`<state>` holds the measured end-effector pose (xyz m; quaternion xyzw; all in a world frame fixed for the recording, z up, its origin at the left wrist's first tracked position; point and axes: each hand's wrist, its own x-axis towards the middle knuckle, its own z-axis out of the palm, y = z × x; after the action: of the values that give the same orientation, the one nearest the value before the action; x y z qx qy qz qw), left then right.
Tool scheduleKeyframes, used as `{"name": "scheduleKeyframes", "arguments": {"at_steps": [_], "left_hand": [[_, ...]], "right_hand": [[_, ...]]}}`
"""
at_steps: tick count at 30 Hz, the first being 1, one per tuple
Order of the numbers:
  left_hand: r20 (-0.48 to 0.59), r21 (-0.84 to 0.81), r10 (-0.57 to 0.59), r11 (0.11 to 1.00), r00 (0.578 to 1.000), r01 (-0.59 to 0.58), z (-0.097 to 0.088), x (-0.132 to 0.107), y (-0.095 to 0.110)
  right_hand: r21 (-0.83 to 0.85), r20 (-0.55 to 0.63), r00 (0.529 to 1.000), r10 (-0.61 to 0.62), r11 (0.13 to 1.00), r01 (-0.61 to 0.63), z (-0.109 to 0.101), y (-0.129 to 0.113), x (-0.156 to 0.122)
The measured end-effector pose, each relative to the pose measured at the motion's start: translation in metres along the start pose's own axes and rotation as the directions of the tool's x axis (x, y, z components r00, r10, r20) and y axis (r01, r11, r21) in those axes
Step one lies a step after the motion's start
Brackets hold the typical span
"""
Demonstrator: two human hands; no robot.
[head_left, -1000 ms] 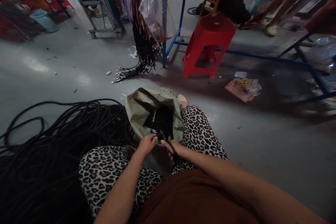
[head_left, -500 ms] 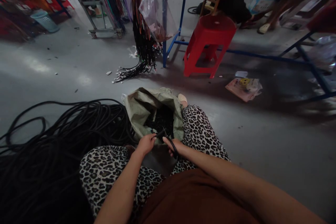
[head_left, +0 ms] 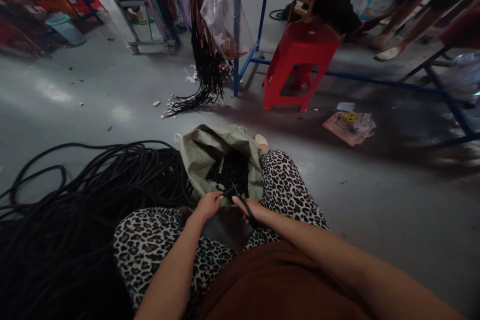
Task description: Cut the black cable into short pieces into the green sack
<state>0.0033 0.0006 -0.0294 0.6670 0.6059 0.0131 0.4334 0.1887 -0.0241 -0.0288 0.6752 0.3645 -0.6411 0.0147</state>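
Observation:
Between my knees stands a pale green woven sack (head_left: 195,162) with its mouth spread wide and dark scraps (head_left: 234,170) inside. Over its near rim, my left hand (head_left: 210,205) pinches a short black piece of cord (head_left: 227,192). My right hand (head_left: 249,208) grips black-handled scissors (head_left: 246,207), whose blades point up and meet the cord's end. Whether the blades have gone through it, I cannot tell. A large heap of thick black cord (head_left: 138,170) lies on the floor to my left, reaching close to the sack.
Ahead, a red plastic stool (head_left: 300,65) stands by a blue-legged table (head_left: 237,35). Bundled cords (head_left: 204,60) hang from its left end to the floor. A pink packet (head_left: 350,125) lies to the right. Another person's legs (head_left: 405,30) show beyond the table.
My hands hold almost the same place; the scissors' handles look closer together than before. Beyond the table, another person's feet have shifted to the right.

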Motion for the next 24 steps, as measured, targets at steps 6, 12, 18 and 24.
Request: {"name": "scheduleKeyframes", "arguments": {"at_steps": [6, 12, 18, 24], "left_hand": [[0.002, 0.032, -0.021, 0.999, 1.000, 0.021, 0.0002, -0.0023, 0.0072], [0.011, 0.121, -0.037, 0.992, 0.999, 0.036, 0.0021, -0.0023, 0.0074], [0.003, 0.200, -0.065, 0.978, 0.998, 0.063, 0.0047, -0.0031, 0.0044], [0.005, 0.262, -0.061, 0.963, 0.998, 0.058, 0.0045, -0.0060, 0.0064]], "right_hand": [[-0.025, 0.023, 1.000, 0.006, 1.000, -0.005, -0.0005, 0.0008, -0.0027], [-0.101, 0.019, 1.000, 0.008, 0.995, -0.006, -0.0009, 0.0022, -0.0022], [-0.077, 0.032, 0.999, -0.011, 0.997, 0.013, -0.0001, 0.0060, -0.0005], [-0.047, 0.023, 0.999, 0.037, 0.998, -0.036, 0.0005, 0.0026, -0.0047]]}}
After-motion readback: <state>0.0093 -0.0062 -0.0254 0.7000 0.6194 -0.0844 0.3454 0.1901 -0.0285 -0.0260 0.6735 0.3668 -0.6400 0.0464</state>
